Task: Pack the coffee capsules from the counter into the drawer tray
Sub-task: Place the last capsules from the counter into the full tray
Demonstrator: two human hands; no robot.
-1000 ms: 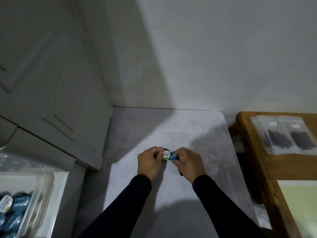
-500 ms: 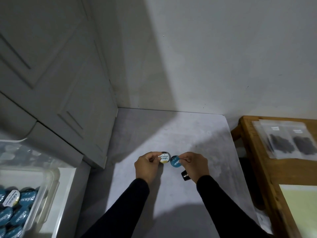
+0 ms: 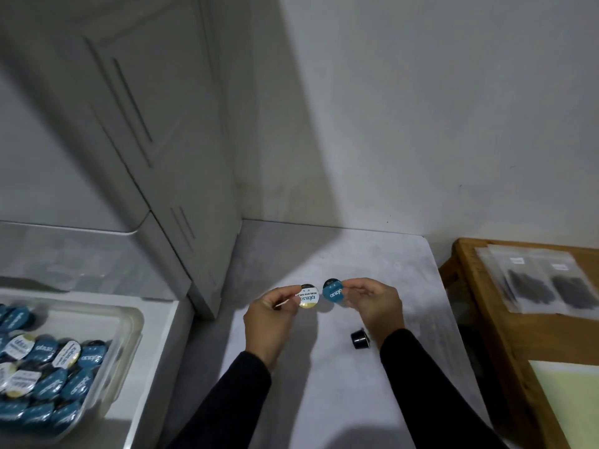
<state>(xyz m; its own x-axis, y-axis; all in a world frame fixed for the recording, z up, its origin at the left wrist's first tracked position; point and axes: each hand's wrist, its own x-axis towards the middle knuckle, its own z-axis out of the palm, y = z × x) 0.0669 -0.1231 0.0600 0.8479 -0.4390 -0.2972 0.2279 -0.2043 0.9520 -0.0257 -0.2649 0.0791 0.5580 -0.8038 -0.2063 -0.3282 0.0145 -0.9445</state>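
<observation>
My left hand (image 3: 269, 319) pinches a capsule with a white and gold lid (image 3: 309, 297), held above the grey counter (image 3: 324, 384). My right hand (image 3: 372, 306) pinches a capsule with a blue lid (image 3: 333, 291) right beside it; the two lids face me and sit slightly apart. A dark capsule (image 3: 359, 339) lies on its side on the counter, just below my right wrist. At the lower left, a clear plastic tray (image 3: 129, 325) in the open drawer holds several blue and white capsules (image 3: 48, 367).
A grey cabinet (image 3: 146, 157) stands at the back left of the counter, with a white wall behind. A wooden table (image 3: 505, 335) at the right carries two clear bags of dark material (image 3: 547, 283) and a pale green sheet (image 3: 570, 400).
Both hands have risen off the counter and drawn slightly apart, each with its capsule. The dark capsule beneath my right hand has come into sight. My view has swung left, showing more of the tray.
</observation>
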